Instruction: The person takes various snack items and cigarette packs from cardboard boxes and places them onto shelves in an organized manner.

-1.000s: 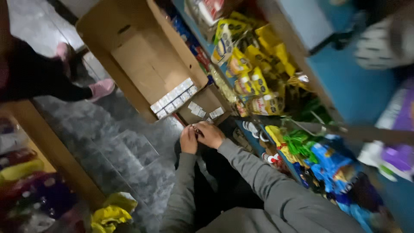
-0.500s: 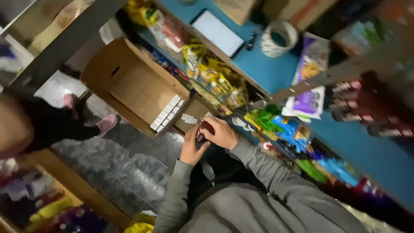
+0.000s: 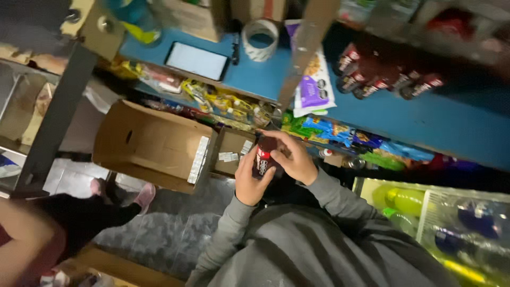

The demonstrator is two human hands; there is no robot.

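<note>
Cardboard box lies open, left of the dark bottle. Left hand grips the bottle from below, right hand wraps its upper side. Snack packets lie just beyond the bottle under the blue shelf.

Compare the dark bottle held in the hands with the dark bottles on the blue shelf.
The held bottle is single, clasped by the left hand and right hand; the shelf bottles lie untouched in a row. The held bottle sits below the blue shelf. Both have red labels.
</note>
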